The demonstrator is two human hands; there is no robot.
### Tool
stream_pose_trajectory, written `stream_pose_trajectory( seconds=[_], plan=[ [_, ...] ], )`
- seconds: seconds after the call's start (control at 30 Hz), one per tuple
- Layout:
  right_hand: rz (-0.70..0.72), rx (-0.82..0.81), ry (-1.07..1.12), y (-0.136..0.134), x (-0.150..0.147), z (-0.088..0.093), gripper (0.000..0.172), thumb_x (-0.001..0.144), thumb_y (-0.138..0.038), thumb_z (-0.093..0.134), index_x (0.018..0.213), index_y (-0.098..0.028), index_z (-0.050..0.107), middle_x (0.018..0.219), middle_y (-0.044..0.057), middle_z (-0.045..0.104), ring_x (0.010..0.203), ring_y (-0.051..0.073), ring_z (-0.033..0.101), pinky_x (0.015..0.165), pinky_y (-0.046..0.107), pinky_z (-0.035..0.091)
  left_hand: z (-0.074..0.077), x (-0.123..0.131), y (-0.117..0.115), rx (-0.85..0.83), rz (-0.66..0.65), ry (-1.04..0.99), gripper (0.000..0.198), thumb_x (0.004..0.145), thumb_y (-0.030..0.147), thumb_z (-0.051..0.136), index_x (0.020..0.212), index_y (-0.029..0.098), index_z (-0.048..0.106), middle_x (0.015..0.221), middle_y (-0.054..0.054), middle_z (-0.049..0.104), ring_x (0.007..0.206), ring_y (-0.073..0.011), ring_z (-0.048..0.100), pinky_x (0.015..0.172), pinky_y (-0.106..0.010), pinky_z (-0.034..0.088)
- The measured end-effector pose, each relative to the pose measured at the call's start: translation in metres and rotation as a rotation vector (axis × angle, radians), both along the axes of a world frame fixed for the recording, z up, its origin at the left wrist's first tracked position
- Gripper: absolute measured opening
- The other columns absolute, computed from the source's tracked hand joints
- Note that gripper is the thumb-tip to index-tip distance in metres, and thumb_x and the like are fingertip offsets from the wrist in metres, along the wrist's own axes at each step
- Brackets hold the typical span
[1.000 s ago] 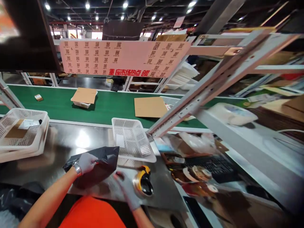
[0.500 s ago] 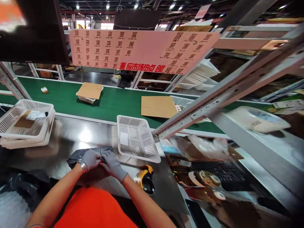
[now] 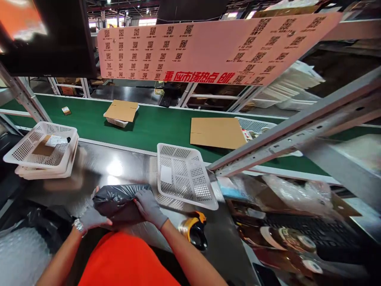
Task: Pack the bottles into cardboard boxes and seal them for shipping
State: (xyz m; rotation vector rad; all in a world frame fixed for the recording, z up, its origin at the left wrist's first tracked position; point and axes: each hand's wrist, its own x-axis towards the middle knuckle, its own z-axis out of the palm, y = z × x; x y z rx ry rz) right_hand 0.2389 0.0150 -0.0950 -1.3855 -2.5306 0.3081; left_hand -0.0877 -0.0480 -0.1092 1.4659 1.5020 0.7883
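At the near edge of the counter (image 3: 98, 159), the left hand (image 3: 91, 214) has fingers spread around the left end of a black package (image 3: 120, 204); the right hand's (image 3: 149, 206) fingers pinch its right end. Farther, a metal stretch separates the white basket (image 3: 188, 178) from stacked baskets (image 3: 64, 159) at left, reaching the green belt (image 3: 162, 123).

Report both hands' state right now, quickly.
Left hand: holding the left end of the black package, thumb spread away from the fingers.
Right hand: holding the same package at its right end.
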Motion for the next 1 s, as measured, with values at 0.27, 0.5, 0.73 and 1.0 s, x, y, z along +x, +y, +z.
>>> stream_pose_trajectory(
  seconds=[0.27, 0.5, 0.73, 1.0],
  plan=[
    [-0.211, 0.092, 0.045, -0.040, -0.005, -0.020, 0.026, 0.112, -0.026, 0.050, 0.100, -0.020, 0.072, 0.102, 0.009, 0.077, 0.093, 0.025, 0.062, 0.085, 0.038, 0.040, 0.038, 0.047, 0.074, 0.206, -0.520, 0.506, 0.123, 0.064, 0.052, 0.103, 0.170, 0.014, 0.052, 0.183, -0.021, 0.040, 0.175, -0.0535, 0.013, 0.141, -0.076, 0.010],
    [-0.317, -0.040, -0.124, -0.055, -0.023, 0.003, 0.033, 0.114, -0.033, 0.050, 0.102, -0.019, 0.077, 0.106, 0.011, 0.081, 0.096, 0.026, 0.068, 0.086, 0.039, 0.040, 0.051, 0.062, 0.090, 0.366, -0.875, 0.691, 0.076, 0.098, 0.040, 0.065, 0.168, 0.012, 0.055, 0.181, -0.019, 0.044, 0.170, -0.0451, 0.036, 0.141, -0.073, 0.011],
    [-0.343, -0.211, -0.273, -0.032, -0.044, 0.036, 0.057, 0.117, -0.048, 0.041, 0.100, -0.015, 0.085, 0.103, 0.017, 0.086, 0.089, 0.026, 0.076, 0.077, 0.037, 0.041, 0.035, 0.083, 0.082, 0.375, -0.832, 0.785, 0.080, 0.093, 0.035, 0.063, 0.168, 0.009, 0.055, 0.184, -0.019, 0.039, 0.170, -0.0454, 0.035, 0.142, -0.065, 0.020],
    [-0.451, -0.159, -0.193, -0.030, -0.055, 0.021, 0.037, 0.107, -0.039, 0.058, 0.103, -0.013, 0.083, 0.100, 0.018, 0.084, 0.089, 0.029, 0.077, 0.077, 0.038, 0.049, 0.021, 0.106, 0.066, 0.409, -0.705, 0.812, 0.080, 0.096, 0.031, 0.059, 0.171, 0.005, 0.051, 0.183, -0.024, 0.038, 0.171, -0.0450, 0.034, 0.143, -0.063, 0.021]
  ],
)
